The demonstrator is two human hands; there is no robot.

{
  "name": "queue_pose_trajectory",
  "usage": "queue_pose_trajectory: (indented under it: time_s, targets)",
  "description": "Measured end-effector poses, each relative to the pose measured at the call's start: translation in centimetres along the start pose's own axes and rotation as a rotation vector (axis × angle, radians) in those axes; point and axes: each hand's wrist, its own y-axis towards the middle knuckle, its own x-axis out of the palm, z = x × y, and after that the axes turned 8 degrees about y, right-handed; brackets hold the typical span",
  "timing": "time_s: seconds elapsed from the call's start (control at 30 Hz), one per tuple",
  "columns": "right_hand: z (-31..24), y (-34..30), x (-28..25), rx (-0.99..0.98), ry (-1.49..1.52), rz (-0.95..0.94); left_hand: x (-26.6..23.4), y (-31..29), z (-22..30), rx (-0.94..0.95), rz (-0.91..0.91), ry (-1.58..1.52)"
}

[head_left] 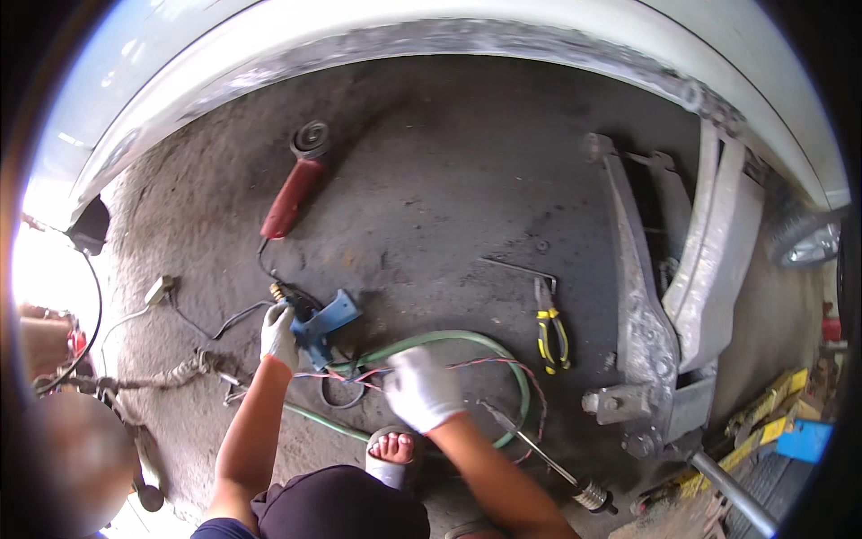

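Note:
My left hand [280, 334], in a white glove, is closed on the near side of a blue pistol-shaped tool [330, 316] above the floor. A brass fitting [278, 292] shows just beyond its fingers. My right hand [420, 388], also gloved, is smeared by motion, so its fingers cannot be read. It is over thin twisted red-and-blue wires [485, 362], which run from near the blue tool out to the right. A pale green hose [449, 336] loops around behind the right hand. Whether that hand holds the wires is unclear.
Beyond lies a red angle grinder [294, 199]. Yellow-and-black pliers [544, 334] and an L-shaped rod [521, 267] are to the right, before a heavy metal frame [642, 314]. A slide hammer [561, 470] lies nearer. A car's lower body [431, 40] arches across the far side.

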Motion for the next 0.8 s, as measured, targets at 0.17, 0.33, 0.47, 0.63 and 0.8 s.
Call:
queue_pose_trajectory:
  time_s: [0.17,0.33,0.47,0.63,0.8]
  targets:
    - [-3.5,-2.0,4.9,-0.12,0.129,-0.232,1.8,-2.9,3.7,-0.144,-0.201,-0.038]
    - [-4.5,-4.4,5.7,-0.043,0.272,-0.566,3.3,-5.3,5.9,0.007,-0.233,0.064]
    - [-3.4,-3.6,8.7,-0.205,0.404,-0.049,7.2,-12.6,11.9,0.168,-0.25,0.11]
    - [-3.3,1.4,4.9,-0.189,0.127,0.725,9.0,-20.2,17.7,0.574,-0.268,0.285]
    - [-1.7,5.9,-3.8,-0.392,0.115,0.966,9.1,-25.7,20.3,0.486,-0.477,0.285]
